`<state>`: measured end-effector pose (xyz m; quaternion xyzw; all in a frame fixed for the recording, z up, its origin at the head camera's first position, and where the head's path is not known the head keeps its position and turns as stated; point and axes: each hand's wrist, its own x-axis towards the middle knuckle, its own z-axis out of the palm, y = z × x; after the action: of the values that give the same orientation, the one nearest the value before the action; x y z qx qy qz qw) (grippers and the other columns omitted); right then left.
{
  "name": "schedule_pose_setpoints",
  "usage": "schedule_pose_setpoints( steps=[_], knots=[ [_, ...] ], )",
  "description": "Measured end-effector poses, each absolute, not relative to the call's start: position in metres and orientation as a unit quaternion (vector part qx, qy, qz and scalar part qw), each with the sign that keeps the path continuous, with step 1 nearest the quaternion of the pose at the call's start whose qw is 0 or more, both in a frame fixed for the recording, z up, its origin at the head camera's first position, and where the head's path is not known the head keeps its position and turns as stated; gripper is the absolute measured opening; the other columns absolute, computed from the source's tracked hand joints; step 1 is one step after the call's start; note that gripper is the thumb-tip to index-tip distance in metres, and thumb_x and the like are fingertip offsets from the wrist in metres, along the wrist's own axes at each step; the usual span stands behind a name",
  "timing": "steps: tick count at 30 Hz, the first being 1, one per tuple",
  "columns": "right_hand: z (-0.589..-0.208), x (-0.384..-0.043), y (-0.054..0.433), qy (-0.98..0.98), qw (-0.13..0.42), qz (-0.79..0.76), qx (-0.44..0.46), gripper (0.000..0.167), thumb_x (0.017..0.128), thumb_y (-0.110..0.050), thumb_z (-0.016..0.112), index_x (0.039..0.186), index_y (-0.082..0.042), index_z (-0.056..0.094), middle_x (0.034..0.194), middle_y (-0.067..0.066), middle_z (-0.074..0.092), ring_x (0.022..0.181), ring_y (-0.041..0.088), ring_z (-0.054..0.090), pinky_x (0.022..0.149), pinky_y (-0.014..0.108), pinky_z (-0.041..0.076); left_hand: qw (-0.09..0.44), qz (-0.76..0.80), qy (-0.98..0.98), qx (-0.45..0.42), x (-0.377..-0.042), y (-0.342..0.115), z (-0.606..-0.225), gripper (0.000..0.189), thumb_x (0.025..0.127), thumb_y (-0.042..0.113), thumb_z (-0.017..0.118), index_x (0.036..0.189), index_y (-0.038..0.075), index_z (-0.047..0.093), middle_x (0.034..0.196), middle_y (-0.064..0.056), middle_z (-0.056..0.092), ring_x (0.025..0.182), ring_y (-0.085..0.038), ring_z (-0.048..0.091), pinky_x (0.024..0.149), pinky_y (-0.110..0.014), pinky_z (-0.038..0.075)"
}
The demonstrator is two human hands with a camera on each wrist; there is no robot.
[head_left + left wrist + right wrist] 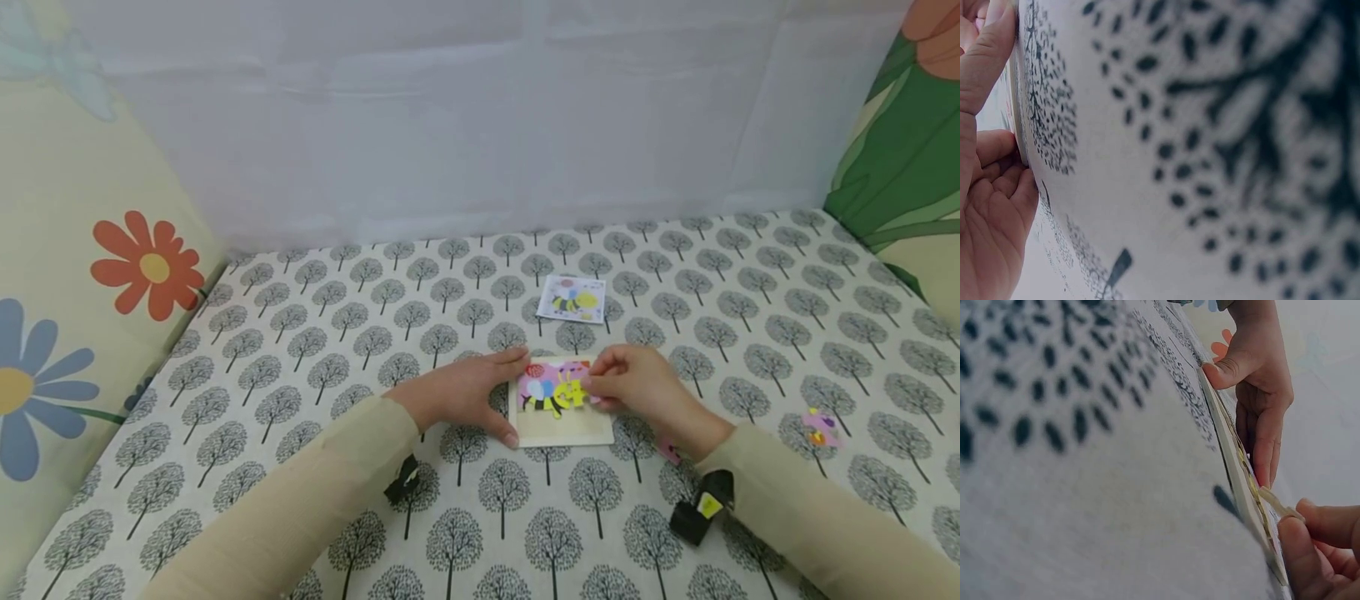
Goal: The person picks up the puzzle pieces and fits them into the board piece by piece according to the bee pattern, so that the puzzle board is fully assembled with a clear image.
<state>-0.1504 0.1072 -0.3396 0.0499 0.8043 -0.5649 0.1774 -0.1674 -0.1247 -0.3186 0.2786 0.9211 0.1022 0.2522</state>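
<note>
A small wooden puzzle board lies flat on the table; its upper part is covered by pink, yellow and black bee-picture pieces, and bare wood shows along the near part. My left hand holds the board's left side, thumb at the near corner and fingers at the far one. Over the board's right side, my right hand pinches a thin puzzle piece between thumb and finger. The right wrist view shows that piece tilted, its inner end at the board's surface. Its picture is mostly hidden.
A bee picture card lies behind the board. Under the right wrist a pink piece is partly hidden. Farther right are pink and yellow pieces. The tree-print cloth covers the table, with a white curtain behind.
</note>
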Motion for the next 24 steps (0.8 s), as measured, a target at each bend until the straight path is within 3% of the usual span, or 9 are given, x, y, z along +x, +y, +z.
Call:
schedule_pose_setpoints(
  steps=[24],
  knots=[
    [-0.3385, -0.1547, 0.0988, 0.851, 0.167, -0.496, 0.037, 0.017, 0.077, -0.011, 0.073, 0.087, -0.003, 0.062, 0.077, 0.008, 0.065, 0.063, 0.014, 0.06, 0.058, 0.026, 0.054, 0.252, 0.099, 0.919, 0.286, -0.1682, -0.125, -0.3184, 0.109, 0.065, 0.053, 0.075, 0.149, 0.021, 0.014, 0.156, 0.009, 0.003, 0.141, -0.024, 0.017, 0.115, -0.041, 0.016]
  ],
)
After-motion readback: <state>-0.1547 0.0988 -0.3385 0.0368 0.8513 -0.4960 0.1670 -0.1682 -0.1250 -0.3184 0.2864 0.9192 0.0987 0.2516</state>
